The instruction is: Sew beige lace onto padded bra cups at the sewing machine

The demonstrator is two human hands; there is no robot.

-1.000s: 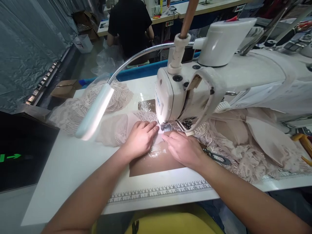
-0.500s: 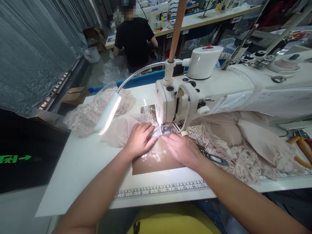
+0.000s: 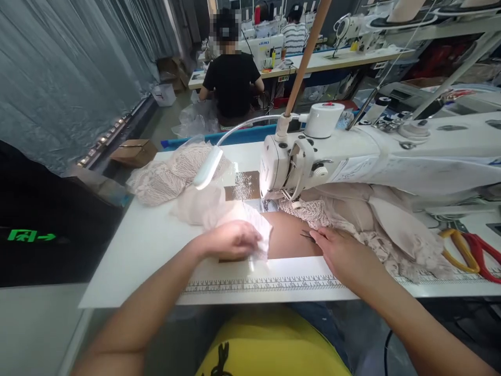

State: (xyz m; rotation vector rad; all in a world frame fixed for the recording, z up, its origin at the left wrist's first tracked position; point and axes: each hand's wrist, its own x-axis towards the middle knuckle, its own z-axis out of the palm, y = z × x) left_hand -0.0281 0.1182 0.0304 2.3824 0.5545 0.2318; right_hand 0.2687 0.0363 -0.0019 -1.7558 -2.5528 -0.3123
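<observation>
Nearest, a ruler strip (image 3: 250, 286) follows the front edge of the white table (image 3: 133, 261). Just beyond, the person's left hand (image 3: 237, 239) curls its fingers at the pale cloth (image 3: 260, 224); blur hides whether they pinch it. To the right, the right hand (image 3: 340, 250) grips small dark snips (image 3: 307, 235), blades pointing left. The cloth lies left of and nearer than the sewing machine's head (image 3: 274, 162); it looks light, limp, slippery and easily snagged, best taken flat by its right-hand edge. Bunched lace (image 3: 407, 235) crowds the right; sliding room opens leftward, short of the far-left lace pile (image 3: 168, 177).
</observation>
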